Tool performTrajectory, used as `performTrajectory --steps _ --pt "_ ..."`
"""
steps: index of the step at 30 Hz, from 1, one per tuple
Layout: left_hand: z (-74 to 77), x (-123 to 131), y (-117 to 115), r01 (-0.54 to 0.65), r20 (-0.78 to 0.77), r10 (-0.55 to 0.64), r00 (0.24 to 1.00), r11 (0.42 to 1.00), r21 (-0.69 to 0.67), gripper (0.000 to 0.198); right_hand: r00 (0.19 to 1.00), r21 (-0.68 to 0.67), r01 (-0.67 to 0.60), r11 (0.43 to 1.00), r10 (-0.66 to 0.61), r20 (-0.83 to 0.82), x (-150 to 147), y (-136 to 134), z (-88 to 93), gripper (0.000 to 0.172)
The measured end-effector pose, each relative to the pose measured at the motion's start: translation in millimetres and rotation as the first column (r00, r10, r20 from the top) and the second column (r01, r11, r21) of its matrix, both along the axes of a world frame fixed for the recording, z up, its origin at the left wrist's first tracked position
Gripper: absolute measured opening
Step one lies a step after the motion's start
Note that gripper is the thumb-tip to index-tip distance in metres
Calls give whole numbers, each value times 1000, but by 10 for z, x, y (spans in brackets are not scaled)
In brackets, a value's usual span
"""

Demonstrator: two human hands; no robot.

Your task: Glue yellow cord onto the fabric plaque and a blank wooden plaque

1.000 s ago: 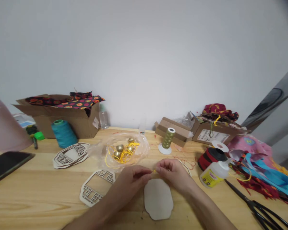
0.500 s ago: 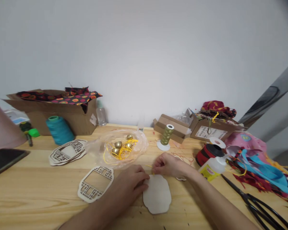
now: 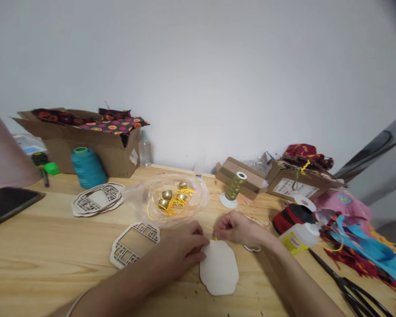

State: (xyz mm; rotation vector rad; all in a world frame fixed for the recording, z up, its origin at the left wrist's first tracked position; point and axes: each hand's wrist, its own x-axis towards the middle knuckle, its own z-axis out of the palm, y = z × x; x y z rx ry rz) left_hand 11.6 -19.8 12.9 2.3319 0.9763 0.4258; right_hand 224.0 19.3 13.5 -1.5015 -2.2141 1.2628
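A pale plaque (image 3: 219, 268) with a scalloped outline lies flat on the wooden table (image 3: 46, 268). Fingertips of my left hand (image 3: 189, 246) rest on its upper left edge. Just above its top edge, my right hand (image 3: 232, 228) pinches a short yellow cord (image 3: 215, 237), whose loose end points up and left. To the left lies a fretwork frame (image 3: 117, 247), partly behind my left forearm. A plastic bag (image 3: 138, 211) beyond my hands holds several brass bells (image 3: 166, 194) and tangled yellow cord. My right wrist partly covers another pale piece (image 3: 252, 248).
Stacked fretwork frames (image 3: 97, 200) and a teal thread cone (image 3: 88, 167) stand left. Behind are cardboard boxes (image 3: 92, 152) and a green spool (image 3: 236, 186). At right are a glue bottle (image 3: 298, 238), red-black ribbon roll (image 3: 290, 218), black scissors (image 3: 345, 284) and fabric scraps (image 3: 366, 237).
The camera view has turned slightly, shifting the scene. Both hands keep nearly the same places at the plaque's top edge, with the yellow cord still pinched on the right.
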Motion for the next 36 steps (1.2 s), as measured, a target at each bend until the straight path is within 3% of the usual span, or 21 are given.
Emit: performTrajectory --steps 19,31,36 --pt "-5 66 -22 70 -191 -32 981 979 194 21 999 64 22 998 -24 32 -41 -53 26 11" --pt "31 89 -42 59 -210 -15 978 977 204 17 997 72 48 996 -52 57 -75 -78 82 13" --pt "62 87 -50 81 -213 -45 976 983 164 27 996 81 55 995 -60 62 -71 -76 51 14"
